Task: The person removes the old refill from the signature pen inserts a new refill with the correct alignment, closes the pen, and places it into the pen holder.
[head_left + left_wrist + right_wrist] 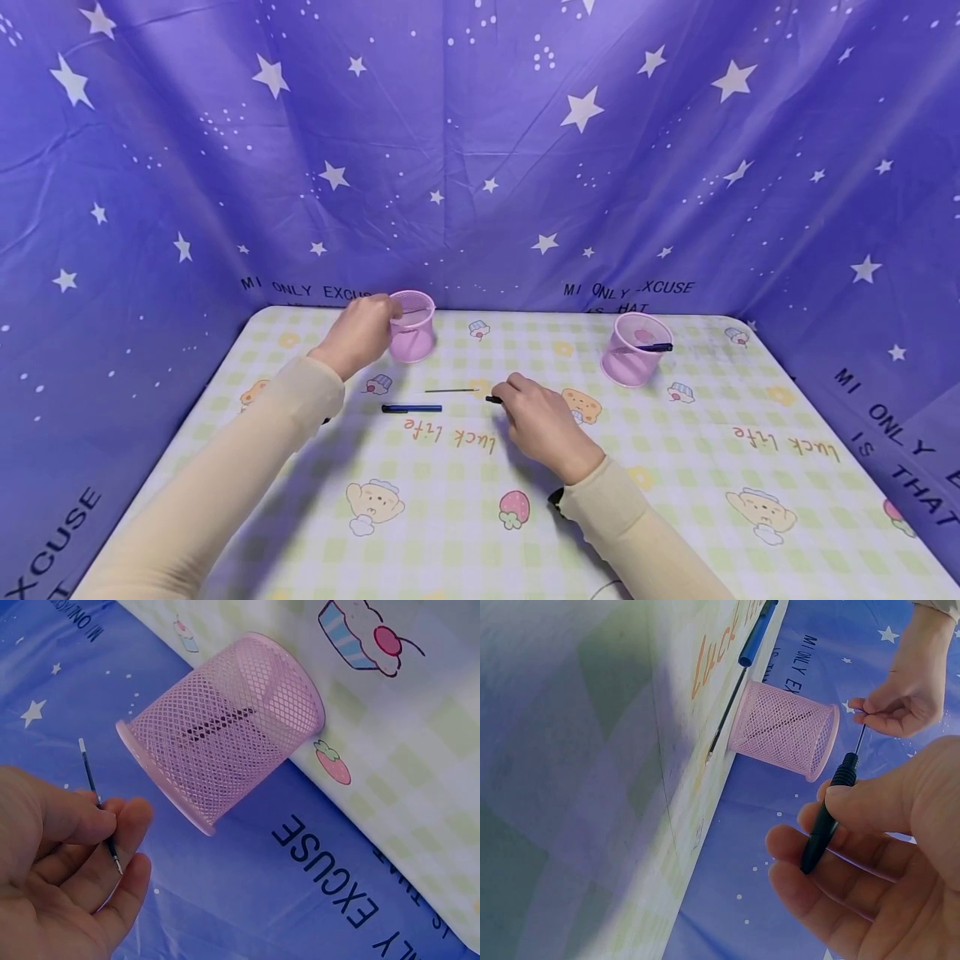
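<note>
My left hand (362, 332) is at the rim of the left pink mesh cup (412, 340). Between its thumb and fingers it pinches a thin dark pen refill (91, 780) with a pale end and a metal tip. Through the mesh shows another slim dark stick (217, 726) inside that cup. My right hand (546, 425), low over the table's middle, holds a short dark pen barrel (826, 825) with a ribbed section, gripped by thumb and fingers. Left of this hand lie a loose refill (450, 390) and a blue pen barrel (416, 408) with a dark end.
A second pink mesh cup (632, 362) stands at the back right, with a dark pen (654, 347) leaning out over its rim. The table wears a green checked cloth (442, 525) with cartoon prints. Behind and beside it hangs a blue star-patterned curtain (465, 108).
</note>
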`<state>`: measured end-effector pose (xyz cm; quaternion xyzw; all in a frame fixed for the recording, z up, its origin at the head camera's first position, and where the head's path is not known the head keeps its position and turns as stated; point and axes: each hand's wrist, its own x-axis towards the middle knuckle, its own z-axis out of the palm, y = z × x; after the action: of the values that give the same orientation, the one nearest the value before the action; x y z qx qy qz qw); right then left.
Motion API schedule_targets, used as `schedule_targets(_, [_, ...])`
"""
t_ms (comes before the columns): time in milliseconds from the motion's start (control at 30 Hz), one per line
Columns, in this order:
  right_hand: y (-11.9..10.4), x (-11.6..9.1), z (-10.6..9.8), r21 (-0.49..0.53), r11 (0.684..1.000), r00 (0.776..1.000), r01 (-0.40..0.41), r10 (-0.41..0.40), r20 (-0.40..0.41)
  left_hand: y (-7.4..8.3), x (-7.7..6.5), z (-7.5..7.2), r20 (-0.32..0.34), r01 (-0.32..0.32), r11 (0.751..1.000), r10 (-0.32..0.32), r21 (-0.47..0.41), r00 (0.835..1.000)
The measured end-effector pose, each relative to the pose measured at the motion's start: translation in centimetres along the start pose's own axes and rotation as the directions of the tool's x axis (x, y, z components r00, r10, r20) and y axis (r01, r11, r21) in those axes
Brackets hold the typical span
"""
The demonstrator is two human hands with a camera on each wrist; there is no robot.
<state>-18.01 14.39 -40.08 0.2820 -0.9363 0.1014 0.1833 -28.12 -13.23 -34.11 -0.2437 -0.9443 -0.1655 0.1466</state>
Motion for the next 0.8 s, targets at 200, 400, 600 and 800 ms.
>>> schedule_targets(200, [0.0,0.0,0.0,0.004,1.000,1.000,-0.004,0.004,-0.009,0.3,-0.4,0.2,-0.027,-0.012,0.999,0.010,-0.044,1.000])
schedule_targets(400, [-0.1,0.0,0.0,0.012,1.000,1.000,-0.008,0.008,-0.006,0.5,-1.0,0.4,-0.066,-0.043,0.998,0.040,-0.040,0.997])
schedule_targets(600, [-0.2,0.0,-0.1,0.011,1.000,1.000,-0.009,0.009,0.008,1.0,-1.6,0.6,-0.089,-0.054,0.997,0.049,-0.048,0.995])
schedule_targets(800, [-0.2,0.0,-0.1,0.006,1.000,1.000,-0.009,0.009,0.010,1.3,-2.2,1.5,-0.131,-0.100,0.992,0.089,-0.080,0.987])
